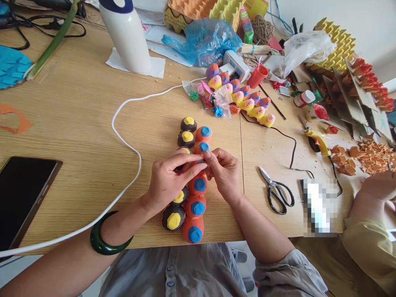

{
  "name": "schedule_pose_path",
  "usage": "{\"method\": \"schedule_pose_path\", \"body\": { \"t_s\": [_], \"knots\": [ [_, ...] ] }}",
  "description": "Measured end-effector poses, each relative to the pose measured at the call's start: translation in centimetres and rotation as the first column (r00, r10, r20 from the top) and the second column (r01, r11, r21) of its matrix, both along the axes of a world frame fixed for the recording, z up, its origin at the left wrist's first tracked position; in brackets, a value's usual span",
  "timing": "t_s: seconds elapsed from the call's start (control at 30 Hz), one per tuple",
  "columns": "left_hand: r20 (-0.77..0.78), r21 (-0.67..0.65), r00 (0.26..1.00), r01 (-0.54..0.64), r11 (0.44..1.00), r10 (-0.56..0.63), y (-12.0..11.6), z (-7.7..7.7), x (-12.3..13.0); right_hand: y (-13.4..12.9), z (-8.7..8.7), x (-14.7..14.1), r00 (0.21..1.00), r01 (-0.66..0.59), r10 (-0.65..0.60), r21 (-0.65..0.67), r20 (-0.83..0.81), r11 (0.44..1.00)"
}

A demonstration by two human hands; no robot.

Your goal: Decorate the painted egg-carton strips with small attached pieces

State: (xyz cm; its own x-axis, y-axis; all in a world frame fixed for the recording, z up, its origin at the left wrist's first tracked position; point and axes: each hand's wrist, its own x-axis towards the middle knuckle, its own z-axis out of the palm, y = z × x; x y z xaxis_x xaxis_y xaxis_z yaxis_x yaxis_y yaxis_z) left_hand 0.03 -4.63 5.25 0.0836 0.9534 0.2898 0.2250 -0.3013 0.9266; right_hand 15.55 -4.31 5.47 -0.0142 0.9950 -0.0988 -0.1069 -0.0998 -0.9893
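Observation:
Two rows of painted egg-carton cups lie before me: a black row with yellow caps [174,218] and an orange row with blue caps [197,207]. Above the middle of these rows, my left hand [170,171] has thumb and forefinger pinched together. Its fingertips meet those of my right hand [225,171], which is also closed in a pinch, over the orange row. Whatever lies between the fingertips is too small or hidden to make out. Several cups are covered by my hands.
Scissors [274,190] lie to the right, beside a pixelated object [320,206]. A phone [27,198] and white cable [140,159] are left. Behind are a white bottle [126,37], painted cup strips [247,99] and a yellow glue gun [318,141]. Another person's hand [379,185] is far right.

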Motion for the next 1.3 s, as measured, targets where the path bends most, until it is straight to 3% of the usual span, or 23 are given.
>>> {"method": "schedule_pose_path", "body": {
  "t_s": [0.2,0.47,0.73,0.97,1.3],
  "knots": [
    [-0.013,0.024,0.999,-0.044,0.999,0.044,-0.23,0.58,-0.2,-0.13,0.57,0.24,0.998,-0.037,0.035,0.035,0.051,0.999],
    [-0.059,0.069,0.997,-0.053,0.996,0.058,0.04,0.57,-0.42,-0.07,0.74,0.39,0.995,-0.096,0.096,0.007,-0.036,0.995],
    [-0.021,-0.01,0.999,-0.049,0.999,0.049,0.01,0.76,-0.43,0.4,0.12,0.51,0.99,-0.042,0.039,-0.017,-0.136,0.999],
    [0.015,-0.086,0.998,-0.057,0.995,0.059,0.05,0.65,-0.51,0.42,0.11,0.6,0.993,-0.048,0.047,-0.015,-0.105,0.999],
    [0.066,-0.097,0.998,-0.018,0.995,0.024,0.05,0.95,-0.32,0.48,0.01,0.65,0.996,-0.054,0.052,-0.034,-0.076,0.998]
  ]
}}
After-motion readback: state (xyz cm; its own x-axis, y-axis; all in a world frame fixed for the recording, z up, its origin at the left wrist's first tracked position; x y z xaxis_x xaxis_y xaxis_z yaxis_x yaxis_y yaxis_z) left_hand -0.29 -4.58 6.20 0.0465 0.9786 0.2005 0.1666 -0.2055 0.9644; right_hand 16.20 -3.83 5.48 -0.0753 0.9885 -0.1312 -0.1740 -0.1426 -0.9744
